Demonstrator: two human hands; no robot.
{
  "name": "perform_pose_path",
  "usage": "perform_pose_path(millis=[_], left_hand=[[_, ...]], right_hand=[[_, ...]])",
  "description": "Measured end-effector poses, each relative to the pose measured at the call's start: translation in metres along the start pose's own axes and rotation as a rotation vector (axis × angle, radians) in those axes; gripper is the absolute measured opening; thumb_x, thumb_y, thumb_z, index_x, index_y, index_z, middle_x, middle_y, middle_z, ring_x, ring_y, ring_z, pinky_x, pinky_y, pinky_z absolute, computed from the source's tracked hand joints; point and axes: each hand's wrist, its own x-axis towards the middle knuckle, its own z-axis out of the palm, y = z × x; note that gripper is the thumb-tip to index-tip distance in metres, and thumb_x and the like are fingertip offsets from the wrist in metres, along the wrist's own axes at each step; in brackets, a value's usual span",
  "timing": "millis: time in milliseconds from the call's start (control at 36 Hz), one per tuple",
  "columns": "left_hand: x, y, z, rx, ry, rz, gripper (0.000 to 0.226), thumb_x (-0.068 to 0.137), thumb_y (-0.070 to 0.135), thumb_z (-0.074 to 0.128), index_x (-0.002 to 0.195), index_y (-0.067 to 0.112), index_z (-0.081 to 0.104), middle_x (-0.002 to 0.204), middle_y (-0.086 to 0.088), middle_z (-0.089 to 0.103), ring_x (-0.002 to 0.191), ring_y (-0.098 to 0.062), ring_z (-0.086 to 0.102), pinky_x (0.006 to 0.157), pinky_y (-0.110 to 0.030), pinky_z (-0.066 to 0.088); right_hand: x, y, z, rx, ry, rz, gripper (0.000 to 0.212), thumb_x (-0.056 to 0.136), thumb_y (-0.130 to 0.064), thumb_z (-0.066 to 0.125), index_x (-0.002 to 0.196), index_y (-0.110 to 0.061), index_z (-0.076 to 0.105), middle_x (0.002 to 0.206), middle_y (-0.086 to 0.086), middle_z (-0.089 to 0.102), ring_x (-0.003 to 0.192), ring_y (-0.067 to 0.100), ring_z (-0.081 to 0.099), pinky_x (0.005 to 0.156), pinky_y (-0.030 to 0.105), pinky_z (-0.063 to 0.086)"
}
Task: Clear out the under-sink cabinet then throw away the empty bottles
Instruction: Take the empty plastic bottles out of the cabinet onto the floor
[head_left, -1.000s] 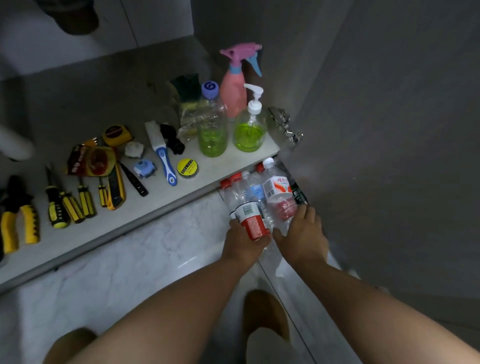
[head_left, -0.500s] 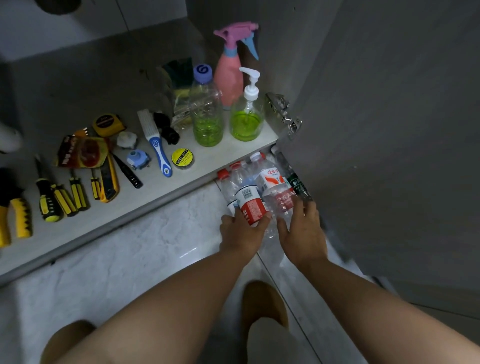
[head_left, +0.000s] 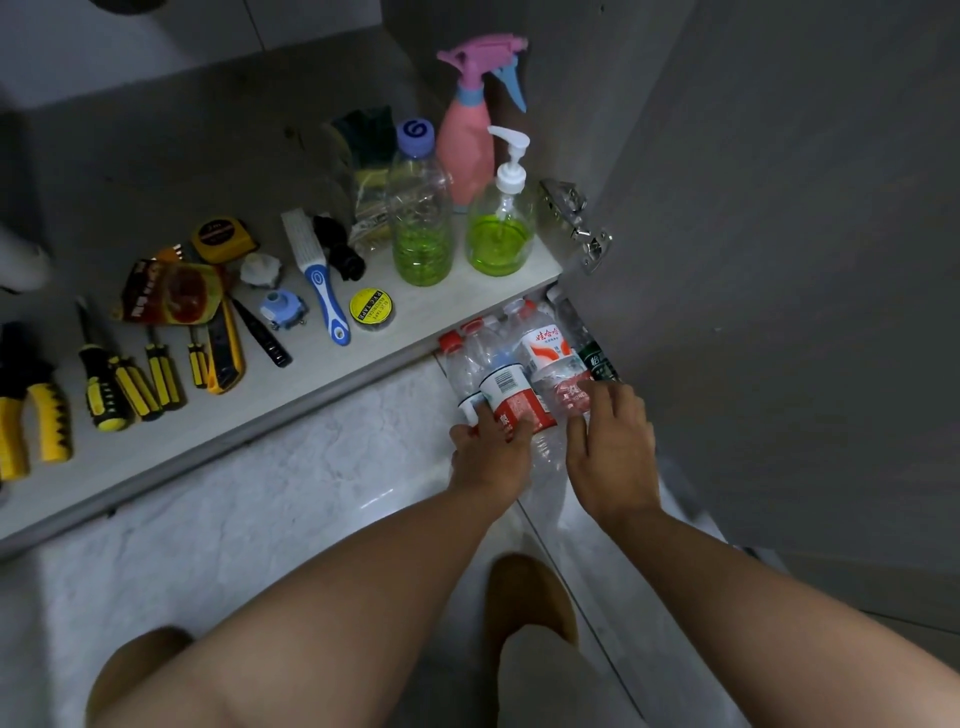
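A person crouched at an opened under-sink cabinet gathers a cluster of empty plastic bottles (head_left: 540, 343), which lie on their sides on the pale floor (head_left: 260, 519) right of centre in the frame. The bottles are wedged between the front lip of the cabinet shelf (head_left: 171, 441) and the grey cabinet door (head_left: 779, 260). The left hand (head_left: 491, 452) curls its fingers round the red-labelled bottle (head_left: 511, 395) at the near end of the pile, while the right hand (head_left: 610, 441) lies just beside it, fingers spread and fairly straight across the neighbouring clear bottles and closed on nothing. To lift the lot in one go, the hands would likely need to squeeze in from both flanks, since light, round bottles tend to roll or pop loose. The far ones, caps tucked under the shelf lip, probably need drawing toward the person first. Room is tight on the right, where the door stands close against the pile and a metal hinge (head_left: 582, 228) juts out just above it. The open floor at lower left offers the freer way out. Above the pile, a soap dispenser (head_left: 501, 228) and a pink spray bottle (head_left: 465, 140) stand near the shelf's corner, where a rising elbow could knock them. Screwdrivers (head_left: 130, 384) lie well apart at the left.
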Motion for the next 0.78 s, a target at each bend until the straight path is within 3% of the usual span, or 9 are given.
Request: perform_pose_path(millis=[111, 306, 361, 417, 500, 556, 667, 778], left_hand=[[-0.006, 0.003, -0.011, -0.029, -0.002, -0.041, 0.076, 0.097, 0.066, 0.040, 0.160, 0.031, 0.016, 0.152, -0.013, 0.028, 0.135, -0.032, 0.047, 0.108, -0.044, 0.048], [-0.028, -0.003, -0.107, 0.064, -0.069, 0.086, 0.059, 0.102, 0.057, 0.040, 0.143, 0.017, 0.053, 0.147, -0.020, 0.046, 0.132, -0.033, 0.050, 0.112, -0.038, 0.041], [-0.039, -0.010, -0.150, 0.147, -0.024, 0.157, 0.054, 0.102, 0.055, 0.044, 0.120, 0.009, 0.066, 0.130, -0.022, 0.060, 0.118, -0.033, 0.059, 0.104, -0.037, 0.046], [-0.052, -0.020, -0.197, 0.308, 0.026, 0.209, 0.046, 0.102, 0.054, 0.044, 0.104, 0.014, 0.068, 0.118, -0.019, 0.064, 0.110, -0.033, 0.062, 0.099, -0.039, 0.048], [-0.068, -0.044, -0.268, 0.549, 0.127, 0.225, 0.041, 0.101, 0.052, 0.046, 0.114, 0.019, 0.066, 0.121, -0.013, 0.059, 0.115, -0.031, 0.057, 0.101, -0.043, 0.047], [-0.076, -0.064, -0.311, 0.602, 0.230, 0.186, 0.035, 0.099, 0.047, 0.052, 0.119, 0.023, 0.067, 0.124, -0.012, 0.058, 0.117, -0.031, 0.056, 0.102, -0.041, 0.047], [-0.080, -0.110, -0.372, 0.587, 0.450, 0.020, 0.036, 0.094, 0.035, 0.059, 0.126, 0.019, 0.064, 0.134, -0.017, 0.055, 0.129, -0.036, 0.050, 0.107, -0.040, 0.044], [-0.074, -0.152, -0.400, 0.407, 0.621, -0.226, 0.059, 0.091, 0.045, 0.062, 0.142, 0.023, 0.044, 0.147, -0.016, 0.037, 0.135, -0.038, 0.040, 0.108, -0.045, 0.041]], right_hand=[[0.008, -0.008, -0.012, -0.036, -0.010, -0.047, 0.025, 0.100, -0.028, 0.049, 0.121, -0.015, 0.055, 0.120, 0.007, 0.055, 0.107, 0.022, 0.052, 0.092, 0.042, 0.049], [0.043, -0.054, -0.047, -0.126, -0.173, -0.395, 0.010, 0.091, -0.012, 0.054, 0.098, -0.009, 0.061, 0.100, 0.012, 0.059, 0.097, 0.034, 0.055, 0.079, 0.041, 0.047], [0.053, -0.079, -0.054, -0.165, -0.309, -0.468, 0.008, 0.091, -0.014, 0.054, 0.096, -0.013, 0.060, 0.100, 0.009, 0.061, 0.098, 0.032, 0.057, 0.075, 0.036, 0.042], [0.062, -0.109, -0.060, -0.179, -0.550, -0.471, 0.015, 0.092, -0.020, 0.055, 0.106, -0.018, 0.060, 0.108, 0.005, 0.064, 0.102, 0.027, 0.060, 0.077, 0.032, 0.043], [0.069, -0.165, -0.066, -0.294, -0.954, -0.480, 0.029, 0.096, -0.031, 0.058, 0.121, -0.015, 0.060, 0.114, 0.003, 0.067, 0.098, 0.022, 0.062, 0.081, 0.027, 0.046], [0.069, -0.205, -0.067, -0.415, -1.072, -0.531, 0.036, 0.097, -0.035, 0.056, 0.120, -0.009, 0.065, 0.115, 0.006, 0.070, 0.095, 0.021, 0.063, 0.078, 0.029, 0.048], [0.069, -0.272, -0.054, -0.383, -0.939, -0.665, 0.024, 0.096, -0.033, 0.052, 0.109, -0.015, 0.063, 0.124, 0.008, 0.065, 0.114, 0.028, 0.060, 0.096, 0.031, 0.049], [0.067, -0.321, -0.033, -0.199, -0.843, -0.692, 0.014, 0.097, -0.028, 0.050, 0.104, -0.019, 0.059, 0.117, 0.009, 0.064, 0.102, 0.027, 0.059, 0.085, 0.030, 0.049]])
